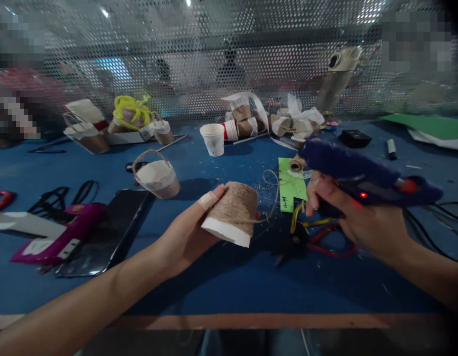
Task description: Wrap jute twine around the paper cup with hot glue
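Note:
My left hand point(194, 227) grips a paper cup point(234, 207) wound with brown twine. The cup is tilted, and a white band of it shows bare at the lower end. A loose strand of twine point(275, 200) runs from its right side up toward a small twine roll point(297, 164). In my right hand point(362, 217) is a dark blue hot glue gun point(355, 170) with a red light lit, its front end pointing left above the table. Below that hand lie pliers point(296, 237) with yellow and red handles, partly hidden. A light green paper point(291, 185) lies between the hands.
A handled cup basket point(160, 178) and a white paper cup point(213, 140) stand beyond my left hand. On the left are a phone point(106, 232) and a purple power strip point(62, 235). More wrapped cups point(247, 116) line the mesh partition point(199, 64). Cables point(433, 232) trail at right.

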Demonstrator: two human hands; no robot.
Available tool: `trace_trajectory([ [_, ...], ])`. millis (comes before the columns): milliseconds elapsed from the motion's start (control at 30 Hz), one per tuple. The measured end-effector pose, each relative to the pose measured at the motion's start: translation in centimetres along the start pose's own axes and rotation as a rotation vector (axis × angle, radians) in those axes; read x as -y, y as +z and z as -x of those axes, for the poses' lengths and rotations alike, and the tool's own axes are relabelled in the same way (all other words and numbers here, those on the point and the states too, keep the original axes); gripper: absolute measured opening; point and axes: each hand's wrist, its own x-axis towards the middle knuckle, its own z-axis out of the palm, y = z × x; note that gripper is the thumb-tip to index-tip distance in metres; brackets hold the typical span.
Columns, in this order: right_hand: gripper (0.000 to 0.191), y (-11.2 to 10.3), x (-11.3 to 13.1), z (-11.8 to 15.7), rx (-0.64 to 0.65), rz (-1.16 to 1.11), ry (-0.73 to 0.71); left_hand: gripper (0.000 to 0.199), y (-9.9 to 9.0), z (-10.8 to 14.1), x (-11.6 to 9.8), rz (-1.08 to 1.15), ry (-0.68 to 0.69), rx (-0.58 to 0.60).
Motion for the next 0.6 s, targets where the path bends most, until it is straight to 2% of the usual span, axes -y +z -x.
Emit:
trace_trajectory([
  [67,0.012,-0.07,0.12,0.42,0.112,-0.046,-0.097,0.044,-0.07,0.11,-0.07,0.004,0.023,0.012],
  [167,0.018,-0.04,0.17,0.74,0.295,-0.003,-0.249,0.045,-0.09,0.21,-0.1,-0.012,0.063,0.03],
  [233,0.021,0.02,0.02,0.78,0.36,0.066,-0.284,0.047,-0.02,0.21,-0.14,-0.046,0.09,0.052],
  [400,0.025,0.13,-0.4,0.88,0.329,0.21,-0.309,0.043,0.38,0.21,-0.33,-0.03,0.128,0.019],
  [600,0.025,-0.27,-0.37,1.18,0.325,0.283,-0.34,0.038,0.87,0.51,-0.51,-0.021,0.165,-0.019],
])
